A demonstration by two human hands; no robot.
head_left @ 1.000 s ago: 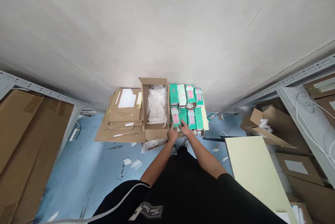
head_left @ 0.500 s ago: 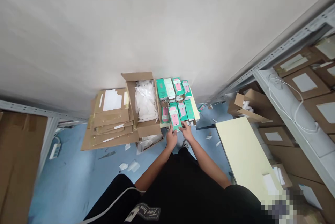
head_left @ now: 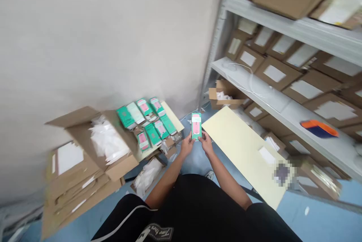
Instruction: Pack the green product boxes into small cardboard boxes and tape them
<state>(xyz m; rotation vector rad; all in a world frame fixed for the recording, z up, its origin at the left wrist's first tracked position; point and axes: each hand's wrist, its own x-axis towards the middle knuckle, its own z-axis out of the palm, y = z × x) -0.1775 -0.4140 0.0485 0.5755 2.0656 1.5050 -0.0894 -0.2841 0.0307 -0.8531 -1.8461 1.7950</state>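
The near end of a green box (head_left: 196,126) with a pink front is being held between both hands, its left corner being gripped by the left hand (head_left: 186,146) and its right corner by the right hand (head_left: 207,145). The thumbs are being laid on the upper face (the lettering is too small to be read). The box is being held up in front of the body, above the blue floor (head_left: 195,163), in the gap between two pale tables.

On the left table (head_left: 173,117), two rows of similar boxes (head_left: 153,135) are being supported, one of them much paler. Beside these, white packets (head_left: 110,142) are being contained by an open carton (head_left: 122,166), and flattened cardboard (head_left: 94,196) is being partly hidden by it. On the right table (head_left: 233,138), a white paper (head_left: 267,155) is being borne. Farther right, labelled cartons and an orange-and-blue object (head_left: 319,128) are being carried by a metal rack (head_left: 285,103).
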